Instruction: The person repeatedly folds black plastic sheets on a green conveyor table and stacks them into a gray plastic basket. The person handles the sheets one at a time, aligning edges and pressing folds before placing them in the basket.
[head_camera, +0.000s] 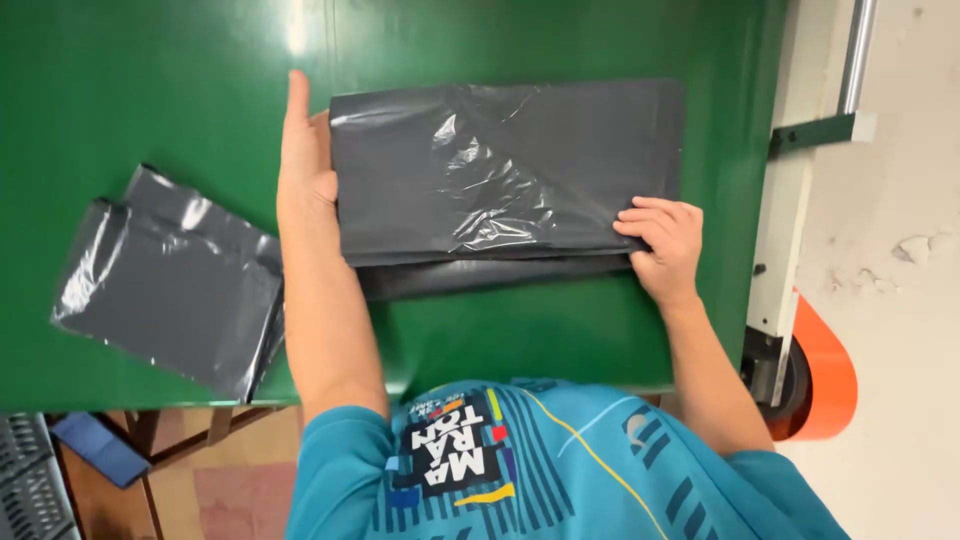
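Observation:
A large dark grey plastic bag (500, 170), folded into a flat rectangle, lies on the green table (150, 90). My left hand (303, 150) rests flat along the bag's left edge, fingers straight and pointing away from me. My right hand (662, 240) presses on the bag's near right corner, fingers curled over the top layer, with a lower fold showing beneath it.
A second folded dark grey bag (170, 285) lies at the table's left, near its front edge. An orange roll (820, 380) and a white metal frame (790, 200) stand past the table's right edge. A blue object (95, 445) sits below the table at left.

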